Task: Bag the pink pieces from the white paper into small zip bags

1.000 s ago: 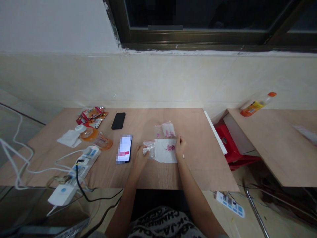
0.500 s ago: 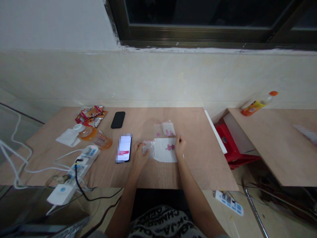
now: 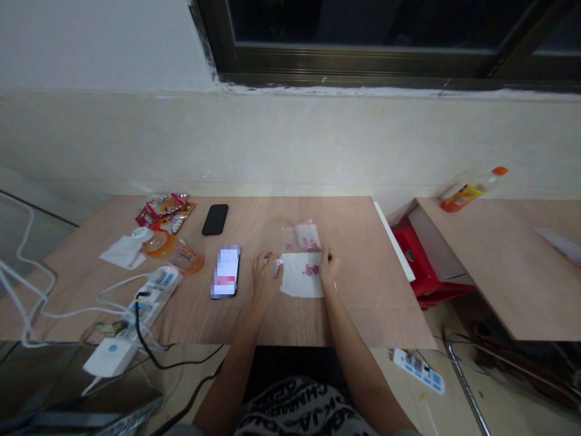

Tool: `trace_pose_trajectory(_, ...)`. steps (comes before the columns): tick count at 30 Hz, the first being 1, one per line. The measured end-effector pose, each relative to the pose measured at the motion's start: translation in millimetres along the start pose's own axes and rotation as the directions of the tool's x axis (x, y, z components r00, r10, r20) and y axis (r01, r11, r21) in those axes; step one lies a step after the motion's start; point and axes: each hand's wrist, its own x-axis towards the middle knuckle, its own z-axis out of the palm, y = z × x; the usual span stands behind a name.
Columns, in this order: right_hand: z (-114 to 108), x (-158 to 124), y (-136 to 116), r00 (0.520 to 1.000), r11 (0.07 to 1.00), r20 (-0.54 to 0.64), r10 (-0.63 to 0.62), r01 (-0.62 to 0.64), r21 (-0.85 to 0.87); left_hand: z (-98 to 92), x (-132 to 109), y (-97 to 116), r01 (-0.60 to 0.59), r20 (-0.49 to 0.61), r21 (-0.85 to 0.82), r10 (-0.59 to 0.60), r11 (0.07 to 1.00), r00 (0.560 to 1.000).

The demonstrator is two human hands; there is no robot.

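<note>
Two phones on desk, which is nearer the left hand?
The lit phone, just beside the left hand; the dark phone lies farther back, toward the wall.

On my feed I see a wood-grained bench [image 3: 381, 297], and I centre my dial on the white paper [image 3: 294, 284] lying on it. At twelve, clear bags [image 3: 303, 235] meet the paper's far edge. At nine lies a lit phone [image 3: 229, 260]; farther out, a white napkin-like sheet [image 3: 121, 254]. Toward ten I find a black phone [image 3: 215, 220], an orange bottle [image 3: 175, 251] and red snack packets [image 3: 166, 212]. Between eight and nine, I see a white power strip [image 3: 157, 297].
</note>
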Motion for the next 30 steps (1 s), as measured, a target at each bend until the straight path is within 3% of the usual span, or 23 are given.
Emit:
trace_pose_trajectory(7,0.6,0.6,2.4,1.000,1.000,0.014,-0.017,0.016,0.026,28.2,18.1,28.7,-0.106,0.146,0.025,0.101,0.994,0.984)
trace_pose_trajectory(16,1.4,2.1,2.4,0.995,0.992,0.077,-0.059,0.051,0.113,60.1,36.3,36.9,-0.211,0.316,0.084,0.175,0.974,0.932)
trace_pose_trajectory(25,2.3,1.3,-2.5,0.986,0.989,0.151,-0.069,0.047,0.141,69.3,43.8,44.3,-0.278,0.424,0.093,0.214,0.956,0.880)
trace_pose_trajectory(30,2.4,1.7,-2.6,0.985,0.987,0.160,-0.069,0.043,0.157,67.6,44.7,50.7,-0.273,0.447,0.101,0.201,0.957,0.872)
